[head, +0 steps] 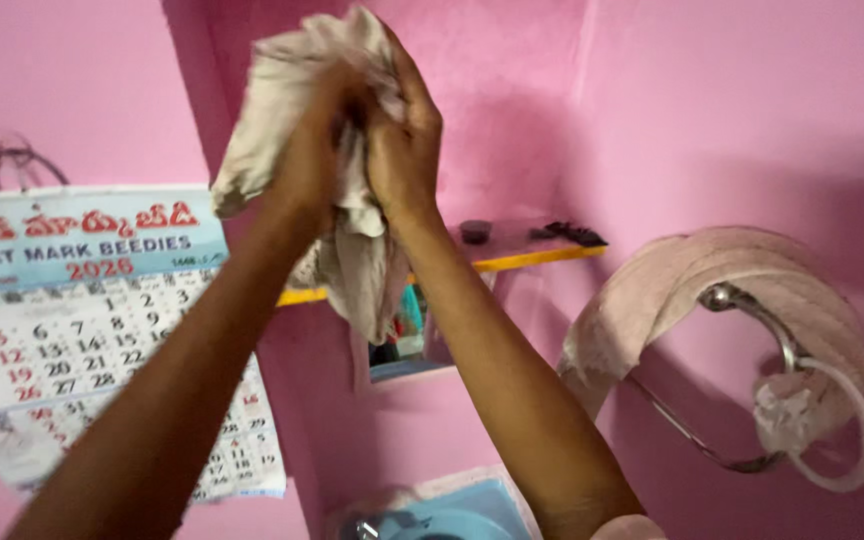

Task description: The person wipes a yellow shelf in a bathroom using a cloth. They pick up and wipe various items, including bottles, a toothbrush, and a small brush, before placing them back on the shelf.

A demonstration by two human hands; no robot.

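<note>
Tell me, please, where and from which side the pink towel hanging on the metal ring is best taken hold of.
Probably the pink towel is best gripped at its loose lower left end, near the wall, coming from below and the left. That end hangs free of the metal ring, while the rest is draped over it. Both the left hand and right hand are clasped on a pale cloth.

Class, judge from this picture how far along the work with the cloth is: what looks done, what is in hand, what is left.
Done: a pale towel already hangs over the metal wall ring. In hand: the left hand and right hand press a crumpled beige cloth between them, raised before the pink wall. Left: the cloth is still bunched, neither spread nor hung anywhere.
</note>
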